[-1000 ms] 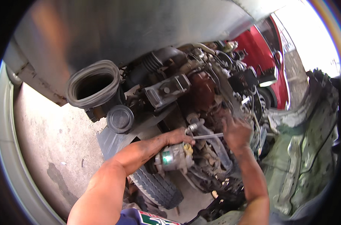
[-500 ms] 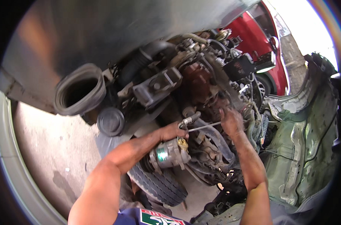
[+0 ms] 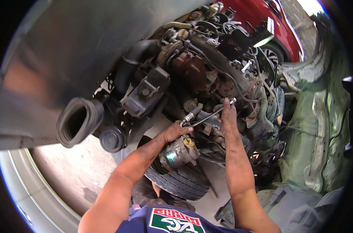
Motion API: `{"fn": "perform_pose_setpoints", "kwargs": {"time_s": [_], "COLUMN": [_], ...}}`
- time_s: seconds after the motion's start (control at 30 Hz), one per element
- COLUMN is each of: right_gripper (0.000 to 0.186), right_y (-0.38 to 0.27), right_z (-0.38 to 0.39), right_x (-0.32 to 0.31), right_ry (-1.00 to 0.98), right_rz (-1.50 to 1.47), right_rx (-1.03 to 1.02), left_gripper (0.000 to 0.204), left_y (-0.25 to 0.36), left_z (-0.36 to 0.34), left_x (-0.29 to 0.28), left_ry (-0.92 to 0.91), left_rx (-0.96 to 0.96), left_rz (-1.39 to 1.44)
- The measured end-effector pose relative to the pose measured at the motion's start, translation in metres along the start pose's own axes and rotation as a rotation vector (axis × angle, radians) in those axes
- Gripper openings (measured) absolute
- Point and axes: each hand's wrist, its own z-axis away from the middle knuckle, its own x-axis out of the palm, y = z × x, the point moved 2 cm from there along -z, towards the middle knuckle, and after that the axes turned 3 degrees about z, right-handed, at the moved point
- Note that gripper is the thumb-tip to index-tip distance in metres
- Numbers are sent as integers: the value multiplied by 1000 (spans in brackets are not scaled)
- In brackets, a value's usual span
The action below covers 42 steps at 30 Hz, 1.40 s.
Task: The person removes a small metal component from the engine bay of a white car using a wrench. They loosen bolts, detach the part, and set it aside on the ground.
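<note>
My left hand [image 3: 175,133] is closed at the metal hose fitting [image 3: 189,117], its thumb stretched out to the right; the fingers underneath are partly hidden. Just below it sits a silver air-conditioning compressor [image 3: 179,153] with a green label and a yellowish piece on top. My right hand [image 3: 228,115] is closed round a slim metal wrench [image 3: 206,117], whose bright head shows beyond the fingertips. The wrench's other end reaches to my left thumb; whether the thumb presses it I cannot tell. Behind both hands lies the greasy engine [image 3: 192,70].
A black air duct [image 3: 79,122] and a round black cap [image 3: 112,139] stand at the left. Below the compressor is a tyre [image 3: 180,184]. A greenish body panel [image 3: 300,147] rises at the right. Beyond the engine is a red car [image 3: 250,15]. A large raised panel [image 3: 75,46] hangs overhead.
My right hand has moved a little left and up, and the wrench now slants more steeply, with its bright head showing. My left hand stays by the hose fitting. The view has shifted.
</note>
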Motion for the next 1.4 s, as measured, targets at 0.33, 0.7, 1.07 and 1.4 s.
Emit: {"fn": "perform_pose_setpoints", "kwargs": {"time_s": [0.33,0.7,1.07,1.4], "right_gripper": [42,36,25,24], "right_y": [15,-40,-30,-34], "right_z": [12,127,210,155], "right_x": [-16,6,58,49], "right_ry": [125,198,13,181], "right_rz": [-317,165,452,448], "right_rx": [37,-356,-801,-651], "left_gripper": [88,66,65,59], "left_y": [-15,-18,-14,13], "left_z": [-6,12,18,18], "left_x": [4,-2,-7,2], "left_ry": [-63,-58,12,-53], "left_rx": [-202,-311,-156,-223], "left_rz": [650,671,297,134]}}
